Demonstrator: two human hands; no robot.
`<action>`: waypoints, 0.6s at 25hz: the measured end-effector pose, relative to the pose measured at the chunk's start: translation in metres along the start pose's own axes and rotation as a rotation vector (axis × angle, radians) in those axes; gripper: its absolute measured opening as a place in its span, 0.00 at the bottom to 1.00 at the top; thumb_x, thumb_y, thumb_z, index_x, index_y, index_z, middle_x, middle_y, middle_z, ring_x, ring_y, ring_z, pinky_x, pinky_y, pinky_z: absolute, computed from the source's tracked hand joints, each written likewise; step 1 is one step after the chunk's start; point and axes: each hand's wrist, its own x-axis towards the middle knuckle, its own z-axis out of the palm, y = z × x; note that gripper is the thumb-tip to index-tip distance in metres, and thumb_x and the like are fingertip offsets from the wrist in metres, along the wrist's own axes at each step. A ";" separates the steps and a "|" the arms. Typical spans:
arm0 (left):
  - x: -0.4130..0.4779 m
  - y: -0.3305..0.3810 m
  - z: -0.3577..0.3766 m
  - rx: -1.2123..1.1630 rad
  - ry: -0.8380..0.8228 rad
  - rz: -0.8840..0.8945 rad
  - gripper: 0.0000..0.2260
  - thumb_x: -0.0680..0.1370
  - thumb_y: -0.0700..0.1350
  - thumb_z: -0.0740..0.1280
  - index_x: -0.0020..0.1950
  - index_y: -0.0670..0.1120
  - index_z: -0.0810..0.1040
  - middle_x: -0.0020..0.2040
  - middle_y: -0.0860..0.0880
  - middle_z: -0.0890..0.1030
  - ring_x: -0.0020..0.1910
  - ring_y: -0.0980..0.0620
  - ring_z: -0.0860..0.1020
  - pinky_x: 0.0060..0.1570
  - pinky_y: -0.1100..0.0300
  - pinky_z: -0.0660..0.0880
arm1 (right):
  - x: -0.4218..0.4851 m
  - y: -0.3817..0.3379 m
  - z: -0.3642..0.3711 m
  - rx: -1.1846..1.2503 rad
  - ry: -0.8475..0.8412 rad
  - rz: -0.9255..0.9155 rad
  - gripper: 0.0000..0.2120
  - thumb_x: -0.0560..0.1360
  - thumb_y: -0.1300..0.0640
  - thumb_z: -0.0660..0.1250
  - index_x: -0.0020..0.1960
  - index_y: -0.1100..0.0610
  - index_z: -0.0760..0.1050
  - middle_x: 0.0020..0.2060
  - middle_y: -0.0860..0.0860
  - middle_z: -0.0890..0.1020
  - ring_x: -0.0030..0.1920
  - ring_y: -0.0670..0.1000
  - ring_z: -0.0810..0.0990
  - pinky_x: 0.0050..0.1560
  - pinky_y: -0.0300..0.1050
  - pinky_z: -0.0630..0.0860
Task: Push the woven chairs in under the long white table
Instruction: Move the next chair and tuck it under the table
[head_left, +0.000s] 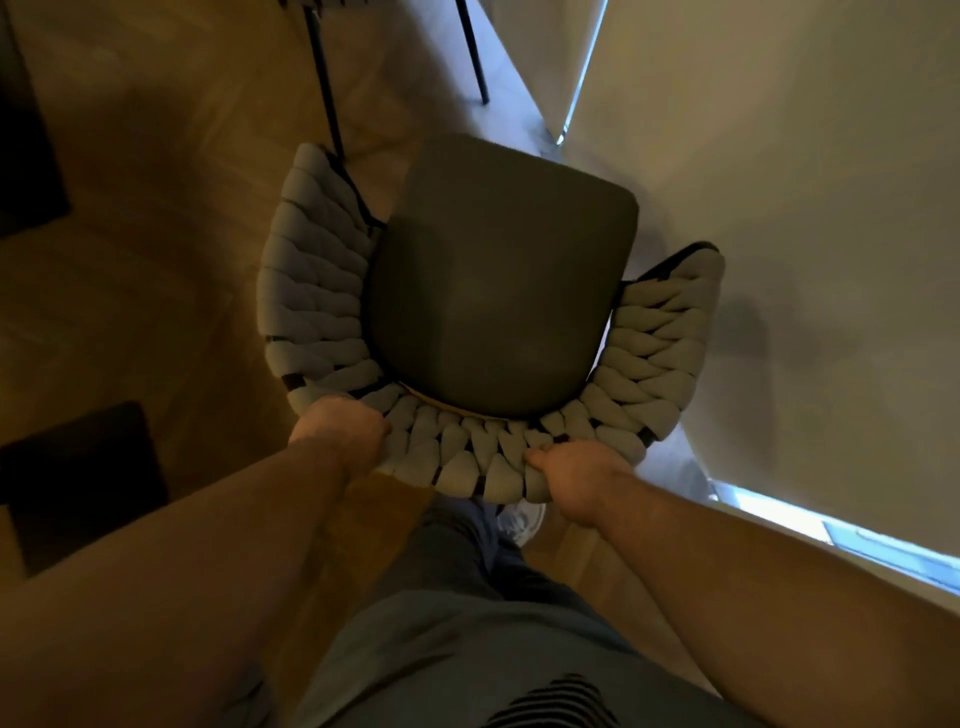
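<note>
While the woven chair (498, 291) stands at the centre with its dark seat fully in view and facing 12 o'clock, the left hand (340, 431) curls round the braided back rim at 7 o'clock of the seat, and the right hand (576, 480) clamps the same rim at 5 o'clock. The long white bench (805, 234) fills 1 to 4 o'clock, touching or just beside the chair's right arm; which, I cannot tell. Thin black legs (324, 78) of another chair stand at 11 o'clock on the wooden floor (171, 208).

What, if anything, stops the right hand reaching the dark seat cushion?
Likely nothing, so yes: the right hand grips the woven backrest right beside the seat cushion, whose top lies bare.
</note>
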 end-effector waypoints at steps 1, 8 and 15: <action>0.003 0.000 -0.006 -0.019 -0.014 -0.005 0.16 0.84 0.50 0.63 0.72 0.56 0.75 0.66 0.49 0.79 0.65 0.46 0.78 0.64 0.48 0.77 | 0.003 0.005 -0.012 -0.022 -0.019 0.013 0.31 0.82 0.56 0.67 0.82 0.49 0.61 0.77 0.55 0.71 0.74 0.58 0.72 0.74 0.55 0.70; 0.014 -0.005 -0.048 -0.169 0.014 -0.102 0.16 0.83 0.46 0.64 0.70 0.57 0.78 0.61 0.50 0.82 0.60 0.46 0.81 0.57 0.49 0.80 | 0.029 0.053 -0.094 -0.224 0.004 -0.075 0.33 0.79 0.46 0.73 0.80 0.46 0.65 0.76 0.52 0.74 0.72 0.57 0.74 0.74 0.55 0.71; 0.020 0.025 -0.075 -0.416 0.002 -0.272 0.17 0.83 0.46 0.65 0.72 0.58 0.77 0.59 0.51 0.81 0.58 0.49 0.80 0.60 0.50 0.79 | 0.056 0.103 -0.172 -0.511 -0.090 -0.253 0.38 0.83 0.54 0.68 0.86 0.45 0.52 0.83 0.53 0.62 0.80 0.58 0.65 0.79 0.57 0.65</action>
